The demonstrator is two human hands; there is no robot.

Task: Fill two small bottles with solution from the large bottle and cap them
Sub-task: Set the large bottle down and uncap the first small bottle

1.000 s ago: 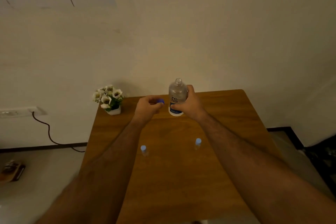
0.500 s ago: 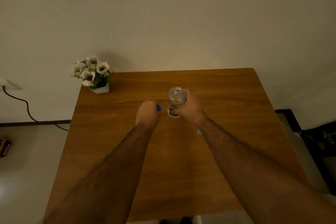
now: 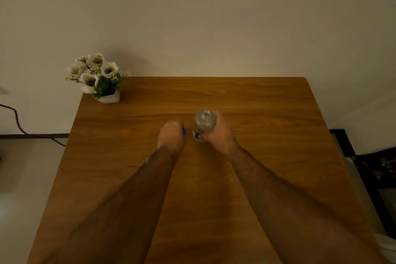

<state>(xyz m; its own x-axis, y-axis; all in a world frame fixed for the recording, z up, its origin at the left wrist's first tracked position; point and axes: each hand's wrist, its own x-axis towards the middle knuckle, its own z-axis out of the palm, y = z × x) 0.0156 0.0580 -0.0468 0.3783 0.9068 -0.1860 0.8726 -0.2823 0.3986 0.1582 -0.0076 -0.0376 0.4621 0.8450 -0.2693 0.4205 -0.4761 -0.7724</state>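
The large clear bottle [image 3: 203, 123] with a white and blue label stands upright mid-table, its neck uncapped. My right hand [image 3: 221, 133] is wrapped around its right side. My left hand [image 3: 171, 135] sits just left of it, fingers closed on a small blue cap [image 3: 183, 130] that pokes out toward the bottle. One small bottle shows only as a bluish top [image 3: 147, 159] at the edge of my left forearm. The other small bottle is hidden under my right forearm.
A white pot of white flowers [image 3: 96, 79] stands at the far left corner of the wooden table [image 3: 267, 113]. The table backs onto a plain wall. A black cable [image 3: 17, 120] runs along the floor at the left; dark objects lie at the right.
The camera has tilted down, showing more of the tabletop from above. Both hands keep their hold on cap and bottle. My forearms now cover the two small bottles.
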